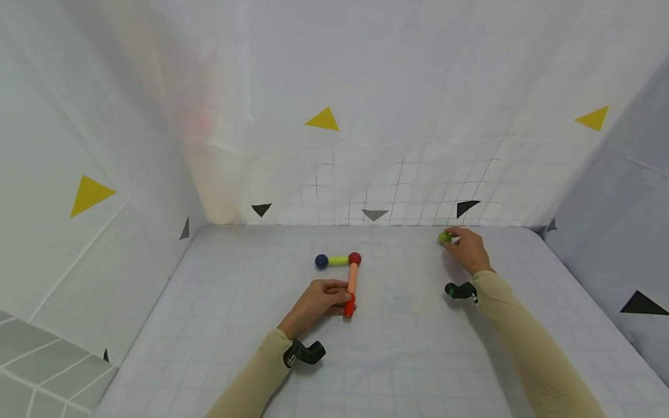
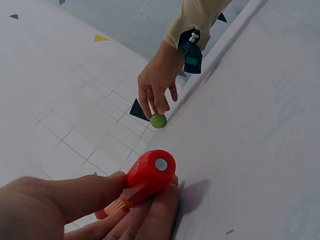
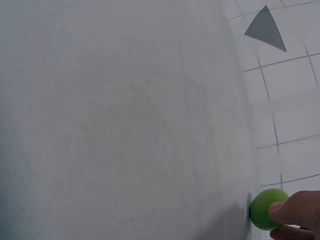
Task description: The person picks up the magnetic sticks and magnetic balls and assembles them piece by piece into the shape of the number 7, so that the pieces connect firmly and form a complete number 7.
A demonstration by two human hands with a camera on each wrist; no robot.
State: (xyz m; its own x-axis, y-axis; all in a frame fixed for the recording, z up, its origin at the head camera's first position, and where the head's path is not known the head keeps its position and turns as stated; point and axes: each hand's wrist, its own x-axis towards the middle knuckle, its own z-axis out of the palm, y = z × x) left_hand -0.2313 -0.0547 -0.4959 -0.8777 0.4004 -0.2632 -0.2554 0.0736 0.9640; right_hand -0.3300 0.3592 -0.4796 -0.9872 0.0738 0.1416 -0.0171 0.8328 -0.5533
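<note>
My left hand (image 1: 320, 299) pinches a red rod (image 1: 349, 310) between thumb and fingers. Its free end, facing the camera in the left wrist view, has a round silvery tip (image 2: 161, 164). The red rod lines up with an orange rod (image 1: 353, 278), which leads to a red ball (image 1: 355, 259). From that ball a yellow-green rod (image 1: 338, 261) runs left to a dark blue ball (image 1: 321, 261). Far to the right, my right hand (image 1: 468, 251) holds a green ball (image 3: 265, 209) by its fingertips, close to the table's back edge.
A white sheet covers the table (image 1: 397, 360), marked with a faint grid. White walls rise behind and on both sides, bearing yellow triangles (image 1: 324, 119) and dark triangles (image 1: 467, 208). A dark device is strapped to each wrist.
</note>
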